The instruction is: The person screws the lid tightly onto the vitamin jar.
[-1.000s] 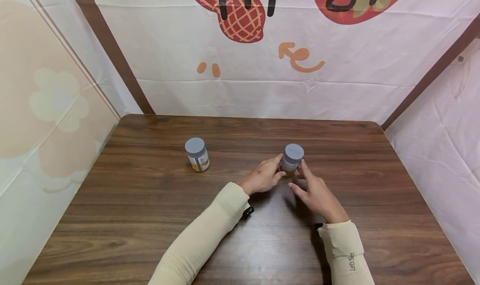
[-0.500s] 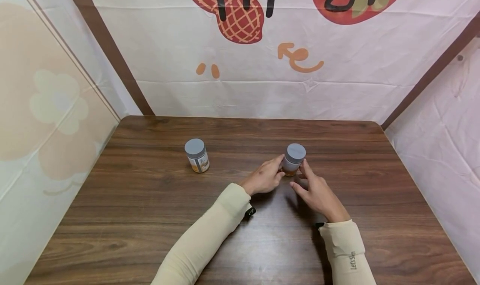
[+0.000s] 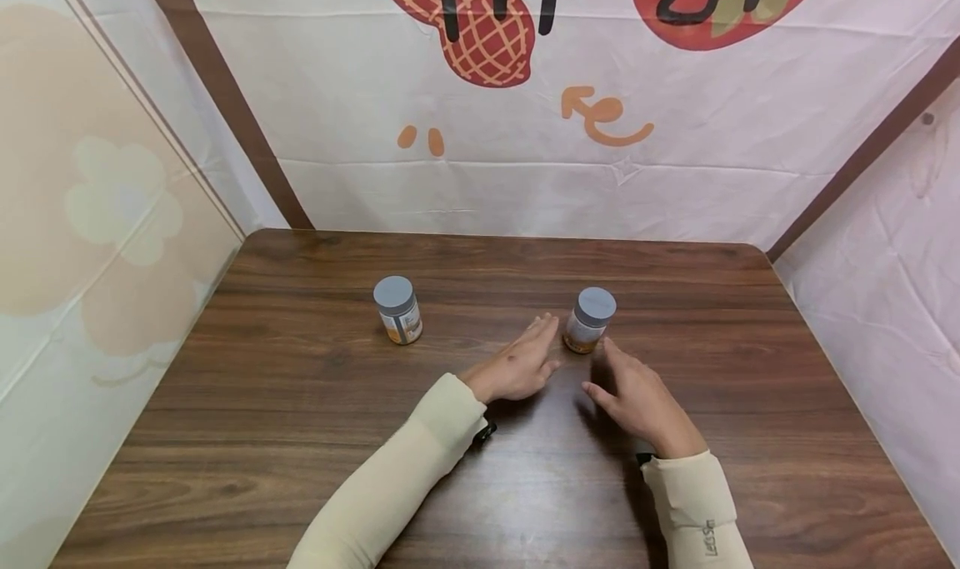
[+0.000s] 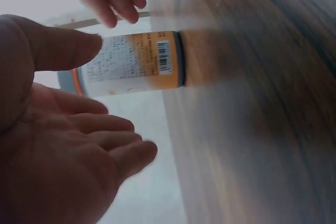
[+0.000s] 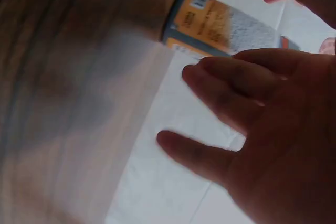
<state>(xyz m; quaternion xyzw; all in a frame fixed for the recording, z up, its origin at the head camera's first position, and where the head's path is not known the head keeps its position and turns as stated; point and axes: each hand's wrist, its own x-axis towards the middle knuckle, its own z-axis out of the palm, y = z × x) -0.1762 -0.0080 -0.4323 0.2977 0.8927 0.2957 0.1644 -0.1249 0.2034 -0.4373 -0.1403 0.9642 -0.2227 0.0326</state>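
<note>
A jar with a grey lid (image 3: 589, 323) stands upright on the right half of the table, its label white above and orange below. My left hand (image 3: 517, 365) is just left of it with fingers straight, holding nothing. In the left wrist view the jar (image 4: 136, 61) lies beyond that hand's relaxed fingers and thumb, its barcode showing. To the jar's lower right is my right hand (image 3: 641, 402), fingers spread loosely and nothing in them. The right wrist view has the jar (image 5: 215, 24) past the right hand's fingertips (image 5: 191, 74).
A second grey-lidded jar (image 3: 398, 311) stands upright on the left part of the brown wooden table (image 3: 225, 436). Behind the table hangs a white printed cloth (image 3: 495, 186), and another cloth (image 3: 112, 219) hangs along the left side.
Both hands have let go of the right jar and drawn back from it, the left hand toward the lower left, the right hand slightly down. The jar stays standing; the left jar has not moved.
</note>
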